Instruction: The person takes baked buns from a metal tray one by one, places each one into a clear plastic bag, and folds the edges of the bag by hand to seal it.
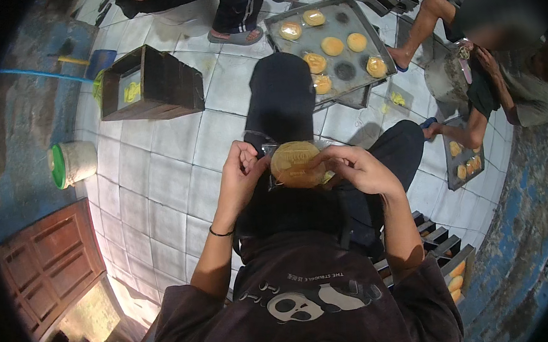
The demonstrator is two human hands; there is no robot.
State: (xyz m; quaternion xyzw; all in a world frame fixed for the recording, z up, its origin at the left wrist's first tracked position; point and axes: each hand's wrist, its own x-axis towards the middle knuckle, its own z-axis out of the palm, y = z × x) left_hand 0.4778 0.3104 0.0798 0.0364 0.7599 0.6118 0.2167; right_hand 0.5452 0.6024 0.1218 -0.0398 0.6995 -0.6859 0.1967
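Observation:
A round golden bun in a clear plastic wrapper [295, 162] is held over my lap; the wrapper bears writing. My left hand [244, 161] pinches the wrapper's left edge between thumb and fingers. On the other side, my right hand [354, 168] grips the bun, its fingers lying over the wrapper's right part. Something small and yellow-green shows by the right fingertips, too little to name. Past my knee lies a metal baking tray [324, 43] with several buns, some wrapped, such as one bun [291, 30], and some bare, such as another bun [332, 46].
An open wooden box [173, 87] stands on the tiled floor at left, near a white bucket with a green lid [80, 161]. At right, a person [529, 72] sits beside a smaller tray of buns [455, 177]. Stacked trays [444, 249] rise close behind my right elbow.

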